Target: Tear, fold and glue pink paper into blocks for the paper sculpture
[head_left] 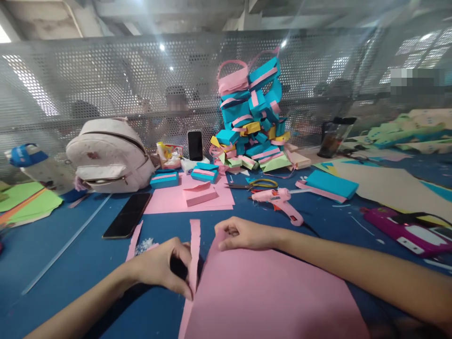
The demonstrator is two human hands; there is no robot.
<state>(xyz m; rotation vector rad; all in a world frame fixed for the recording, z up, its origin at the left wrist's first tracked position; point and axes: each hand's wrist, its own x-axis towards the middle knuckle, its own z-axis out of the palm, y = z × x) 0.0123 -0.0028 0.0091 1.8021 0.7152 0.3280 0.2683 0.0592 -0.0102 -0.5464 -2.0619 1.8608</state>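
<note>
A large sheet of pink paper (268, 292) lies before me on the blue table. My right hand (235, 235) pinches its far left corner between thumb and fingers. At the sheet's left edge my left hand (173, 268) grips a narrow pink paper strip (195, 245), whose free end stands up with a ragged edge. Lower down, the strip still seems joined to the sheet. Left of that hand lie another pink strip (134, 241) and a white snowflake-shaped piece (144, 246), partly hidden by the wrist.
Ahead are a pink glue gun (282, 202), scissors (257, 184), a black phone (129, 215) and small paper boxes (199, 194). Behind them rises a stack of blue and pink paper boxes (250, 117). A white backpack (111, 155) and bottle (45, 169) stand left; a purple case (406, 230) lies right.
</note>
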